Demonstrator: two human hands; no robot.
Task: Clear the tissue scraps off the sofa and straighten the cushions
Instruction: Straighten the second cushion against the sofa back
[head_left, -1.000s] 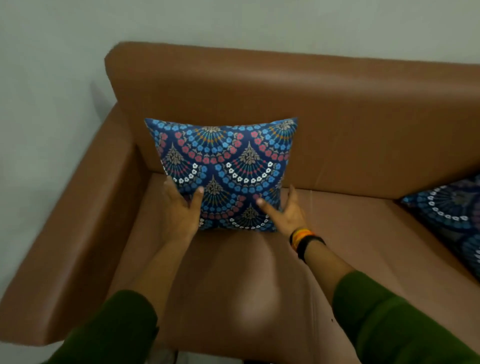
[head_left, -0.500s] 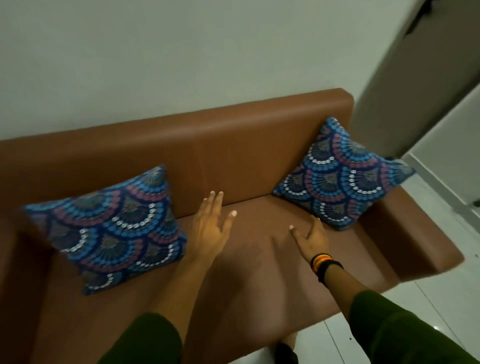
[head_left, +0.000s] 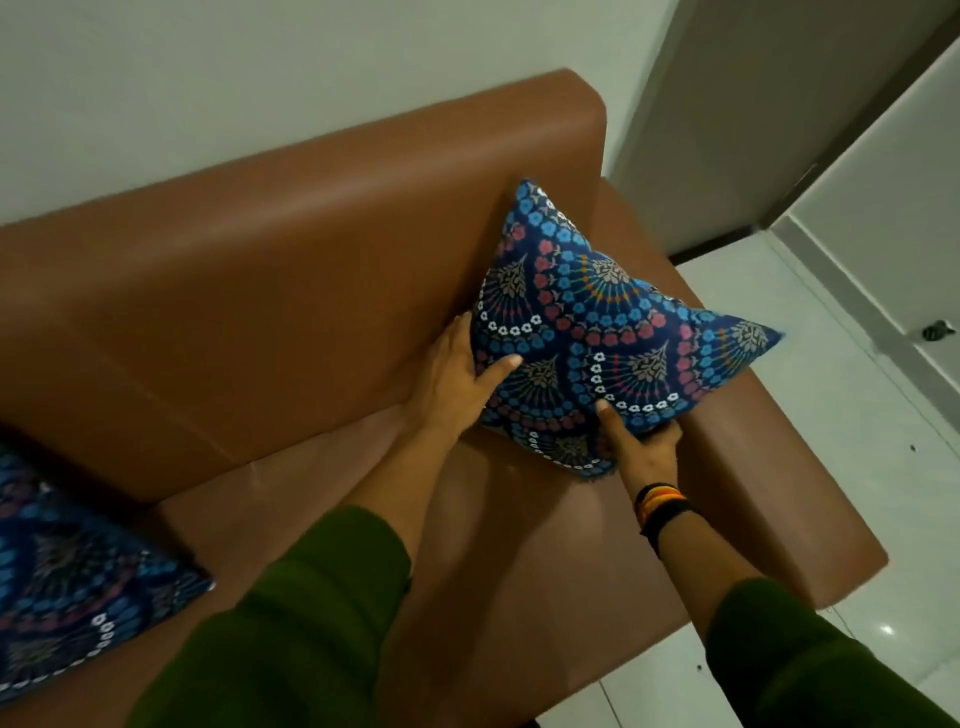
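A blue patterned cushion (head_left: 602, 332) stands on one corner, turned like a diamond, in the right end of the brown sofa (head_left: 270, 291), leaning on the backrest and over the armrest. My left hand (head_left: 460, 382) grips its left edge, thumb on the front face. My right hand (head_left: 641, 447) holds its lower right edge from below, thumb pressed on the front. A second blue patterned cushion (head_left: 78, 587) lies at the sofa's left end. No tissue scraps show on the seat.
The right armrest (head_left: 769, 499) runs beside the cushion. White tiled floor (head_left: 831, 364) lies to the right, with a grey door or panel (head_left: 769, 119) behind. A pale wall (head_left: 260, 78) backs the sofa.
My view swung from the left cushion to the right end of the sofa. Both hands left the left cushion, crossed the seat open, and now grip the right cushion.
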